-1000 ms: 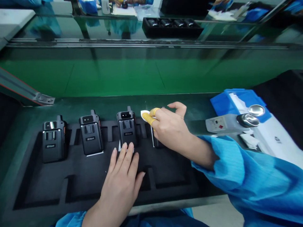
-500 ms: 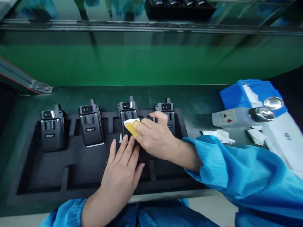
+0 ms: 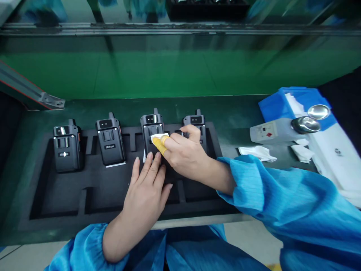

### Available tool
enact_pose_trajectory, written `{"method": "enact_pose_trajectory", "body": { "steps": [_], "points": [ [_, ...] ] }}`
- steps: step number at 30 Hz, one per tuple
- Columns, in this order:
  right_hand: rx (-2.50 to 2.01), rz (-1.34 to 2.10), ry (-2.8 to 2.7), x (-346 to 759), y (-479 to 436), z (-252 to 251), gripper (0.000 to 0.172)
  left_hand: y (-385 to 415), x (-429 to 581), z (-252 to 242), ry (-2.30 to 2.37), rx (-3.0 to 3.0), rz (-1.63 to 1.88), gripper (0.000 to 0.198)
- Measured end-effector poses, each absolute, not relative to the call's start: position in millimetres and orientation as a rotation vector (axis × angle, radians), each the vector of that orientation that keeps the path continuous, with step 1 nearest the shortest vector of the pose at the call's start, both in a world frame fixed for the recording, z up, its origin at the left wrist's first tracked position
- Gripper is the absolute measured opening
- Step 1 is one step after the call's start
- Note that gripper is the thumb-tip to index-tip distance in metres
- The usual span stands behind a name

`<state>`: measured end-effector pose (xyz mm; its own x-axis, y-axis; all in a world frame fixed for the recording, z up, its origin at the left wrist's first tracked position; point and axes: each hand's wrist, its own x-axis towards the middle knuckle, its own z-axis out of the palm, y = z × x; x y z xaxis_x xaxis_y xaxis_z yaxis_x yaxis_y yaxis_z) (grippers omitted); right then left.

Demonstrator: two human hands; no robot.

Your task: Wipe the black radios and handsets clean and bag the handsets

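Several black two-way radios lie back-up along a black foam tray (image 3: 107,197). My right hand (image 3: 183,152), yellow finger cots on two of its fingers, pinches a folded white wipe (image 3: 159,136) against the back of the third radio (image 3: 148,130) from the left. Flat and with fingers stretched out, my left hand (image 3: 145,192) rests its fingertips at the lower end of that radio. The rightmost radio (image 3: 196,120) is partly hidden behind my right hand. To the left lie a radio marked Riton (image 3: 108,137) and the leftmost radio (image 3: 66,146).
At the right a clear bottle with a metal cap (image 3: 267,131) stands by a blue box (image 3: 282,103) of wipes. Crumpled wipes (image 3: 258,153) and a white box (image 3: 332,154) lie nearby. A metal bracket (image 3: 52,99) stands at the left, below a rail (image 3: 126,29).
The wipe in my right hand has shifted slightly down the radio's back, relative to the radio. My left hand stays at its lower end. The view has tilted a little.
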<state>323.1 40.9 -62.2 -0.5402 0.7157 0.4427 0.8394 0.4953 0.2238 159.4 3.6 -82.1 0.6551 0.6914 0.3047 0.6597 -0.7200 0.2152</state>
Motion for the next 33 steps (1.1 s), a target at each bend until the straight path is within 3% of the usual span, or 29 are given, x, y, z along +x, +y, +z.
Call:
{"method": "enact_pose_trajectory", "body": {
  "steps": [9,18,33],
  "points": [
    [-1.512,-0.694,-2.402,343.7,27.1,-66.2,0.034,5.0,157.9,-83.1,1.113,2.775,0.570,0.033],
    [-1.490,-0.763,-2.351,348.9,46.5,-37.4,0.032,1.6,115.3,-72.5,1.223,2.675,0.736,0.026],
    [-1.141,-0.348,-2.666,238.3,146.7,-45.9,0.037,9.5,91.8,-86.5,1.478,2.581,0.749,0.033]
  ]
}}
